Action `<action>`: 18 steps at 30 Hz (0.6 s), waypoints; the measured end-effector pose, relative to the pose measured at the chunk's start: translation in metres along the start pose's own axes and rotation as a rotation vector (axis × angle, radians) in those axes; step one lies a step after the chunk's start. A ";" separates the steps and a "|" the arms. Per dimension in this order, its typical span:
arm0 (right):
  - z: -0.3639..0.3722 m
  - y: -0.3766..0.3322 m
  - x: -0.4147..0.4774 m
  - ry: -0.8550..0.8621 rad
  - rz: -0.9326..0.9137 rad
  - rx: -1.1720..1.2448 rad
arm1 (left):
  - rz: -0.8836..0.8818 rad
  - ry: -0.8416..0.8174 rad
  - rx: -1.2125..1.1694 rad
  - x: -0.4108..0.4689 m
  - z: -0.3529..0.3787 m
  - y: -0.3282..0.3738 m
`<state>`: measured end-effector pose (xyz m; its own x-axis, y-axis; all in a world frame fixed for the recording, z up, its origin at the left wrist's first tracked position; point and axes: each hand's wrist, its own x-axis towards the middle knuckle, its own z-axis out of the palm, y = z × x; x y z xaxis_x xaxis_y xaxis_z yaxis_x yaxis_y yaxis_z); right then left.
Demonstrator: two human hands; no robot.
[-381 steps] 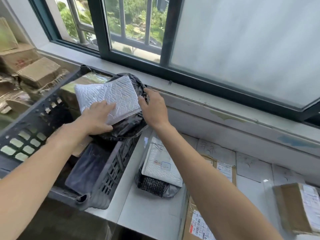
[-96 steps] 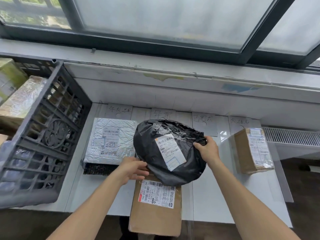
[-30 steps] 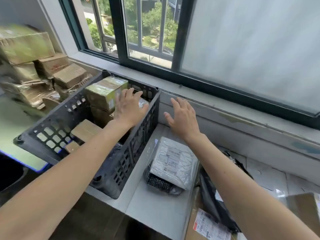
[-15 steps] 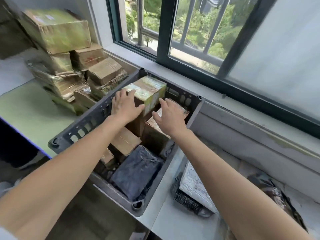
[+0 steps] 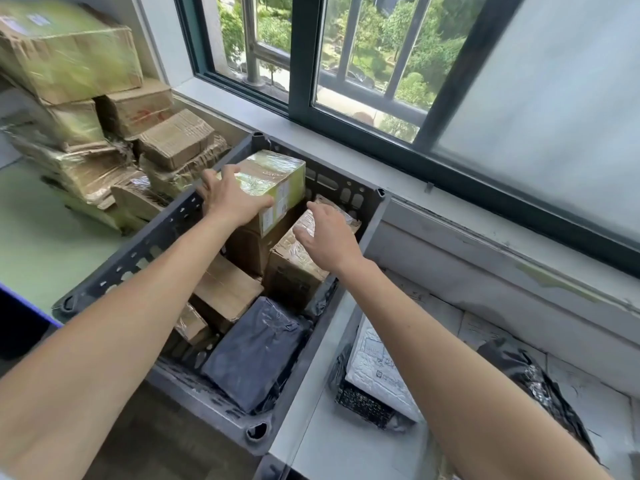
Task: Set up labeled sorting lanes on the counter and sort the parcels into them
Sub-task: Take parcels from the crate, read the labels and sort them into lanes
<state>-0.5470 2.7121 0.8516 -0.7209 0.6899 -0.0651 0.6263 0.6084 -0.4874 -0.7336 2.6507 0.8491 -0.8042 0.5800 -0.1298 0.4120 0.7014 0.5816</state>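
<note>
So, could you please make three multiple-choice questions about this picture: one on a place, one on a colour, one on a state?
1. Where is the white mailer? A on a chair; B on a black parcel on the counter; C on a shelf.
2. What colour is the crate? A dark grey; B red; C yellow.
3. The right hand: A holds a pen; B presses the glass; C is open above a brown box.
Answers: B, it lies right of the crate; A, its rim shows it; C, it grips nothing.
</note>
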 end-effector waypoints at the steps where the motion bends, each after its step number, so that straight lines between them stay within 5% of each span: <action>1: 0.000 -0.002 0.000 0.011 0.014 0.058 | -0.020 0.026 -0.057 -0.005 -0.004 -0.002; 5: -0.006 -0.019 0.002 0.025 0.159 0.470 | -0.047 0.049 -0.400 -0.031 -0.032 -0.011; 9: -0.029 -0.029 -0.010 -0.096 0.274 1.242 | -0.041 -0.242 -0.817 -0.067 -0.066 -0.002; 18: -0.093 0.017 -0.077 -0.011 0.108 1.361 | 0.120 -0.622 -0.897 -0.145 -0.056 0.047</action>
<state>-0.4532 2.7060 0.9292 -0.6938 0.7019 -0.1612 -0.1011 -0.3166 -0.9431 -0.6222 2.5761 0.9402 -0.3196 0.9086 -0.2690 -0.1912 0.2162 0.9574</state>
